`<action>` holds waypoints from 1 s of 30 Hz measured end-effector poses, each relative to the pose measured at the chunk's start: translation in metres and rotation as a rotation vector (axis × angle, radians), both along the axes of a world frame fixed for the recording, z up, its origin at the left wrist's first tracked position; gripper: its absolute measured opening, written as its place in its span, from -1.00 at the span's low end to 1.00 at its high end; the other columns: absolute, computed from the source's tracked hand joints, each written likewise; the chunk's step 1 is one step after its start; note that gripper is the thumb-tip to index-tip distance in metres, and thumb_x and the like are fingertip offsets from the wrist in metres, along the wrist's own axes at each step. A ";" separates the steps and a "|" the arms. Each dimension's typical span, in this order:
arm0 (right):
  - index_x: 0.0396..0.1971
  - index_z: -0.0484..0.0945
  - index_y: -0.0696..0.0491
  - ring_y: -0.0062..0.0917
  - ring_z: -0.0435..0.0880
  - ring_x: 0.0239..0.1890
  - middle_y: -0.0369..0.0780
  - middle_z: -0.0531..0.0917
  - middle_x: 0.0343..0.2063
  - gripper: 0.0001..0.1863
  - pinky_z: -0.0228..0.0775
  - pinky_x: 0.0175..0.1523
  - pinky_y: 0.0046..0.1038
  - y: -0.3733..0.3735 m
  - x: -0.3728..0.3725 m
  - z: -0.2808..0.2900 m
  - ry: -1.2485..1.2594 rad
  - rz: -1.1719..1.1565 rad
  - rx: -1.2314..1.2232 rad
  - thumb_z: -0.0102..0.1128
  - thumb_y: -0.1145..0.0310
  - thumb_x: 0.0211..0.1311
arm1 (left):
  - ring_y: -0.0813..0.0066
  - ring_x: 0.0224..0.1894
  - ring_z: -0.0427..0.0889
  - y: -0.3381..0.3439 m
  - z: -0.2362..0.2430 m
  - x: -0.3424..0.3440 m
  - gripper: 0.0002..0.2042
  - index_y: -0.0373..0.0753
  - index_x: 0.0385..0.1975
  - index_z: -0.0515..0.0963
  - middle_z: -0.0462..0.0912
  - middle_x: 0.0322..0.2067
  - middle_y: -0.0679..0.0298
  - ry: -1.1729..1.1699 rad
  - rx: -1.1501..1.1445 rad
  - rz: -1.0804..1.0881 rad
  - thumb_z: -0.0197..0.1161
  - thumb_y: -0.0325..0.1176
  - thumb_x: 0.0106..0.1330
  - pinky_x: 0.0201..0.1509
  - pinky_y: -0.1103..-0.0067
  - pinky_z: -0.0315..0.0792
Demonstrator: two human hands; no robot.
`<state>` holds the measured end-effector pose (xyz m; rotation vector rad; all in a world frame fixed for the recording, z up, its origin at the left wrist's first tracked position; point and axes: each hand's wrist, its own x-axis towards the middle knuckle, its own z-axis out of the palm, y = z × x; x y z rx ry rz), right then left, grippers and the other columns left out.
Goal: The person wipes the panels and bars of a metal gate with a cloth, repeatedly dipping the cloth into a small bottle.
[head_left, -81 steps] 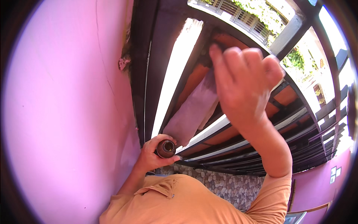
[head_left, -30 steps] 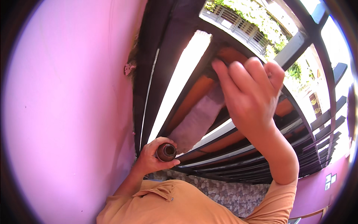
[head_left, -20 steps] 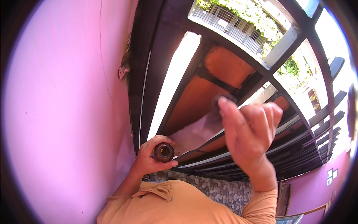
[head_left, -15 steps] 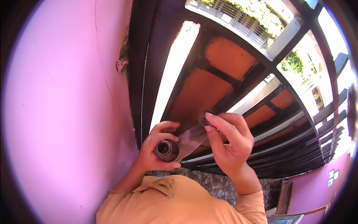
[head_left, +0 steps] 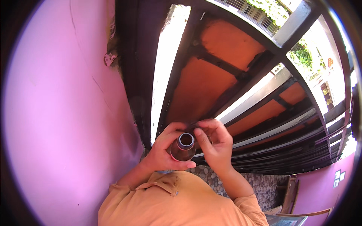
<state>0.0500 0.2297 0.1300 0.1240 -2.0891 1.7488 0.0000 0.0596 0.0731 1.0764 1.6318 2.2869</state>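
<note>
Leaning neck-first toward twelve o'clock, the bottle (head_left: 183,152) is gripped by the left hand (head_left: 162,152); the right hand (head_left: 217,146) is poised at three o'clock, its grip impossible to tell.

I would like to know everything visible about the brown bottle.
The brown bottle looks like glass, with sloping shoulders, a narrower neck and a round, shiny-rimmed, uncapped mouth facing up. The left hand grips its body, thumb along the near side; the right hand is close beside the neck. Its contents are unclear.
</note>
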 end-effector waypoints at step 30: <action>0.01 0.49 0.27 -0.31 0.64 -0.10 -0.10 0.43 -0.03 -0.36 0.55 0.00 -0.27 0.036 0.075 0.000 0.285 -0.011 -0.242 0.17 -0.12 0.40 | 0.59 -0.23 0.64 0.037 0.076 -0.017 -0.65 -0.35 0.10 0.34 0.62 -0.20 0.17 0.186 0.266 0.321 0.28 -0.56 0.39 -0.24 0.67 0.48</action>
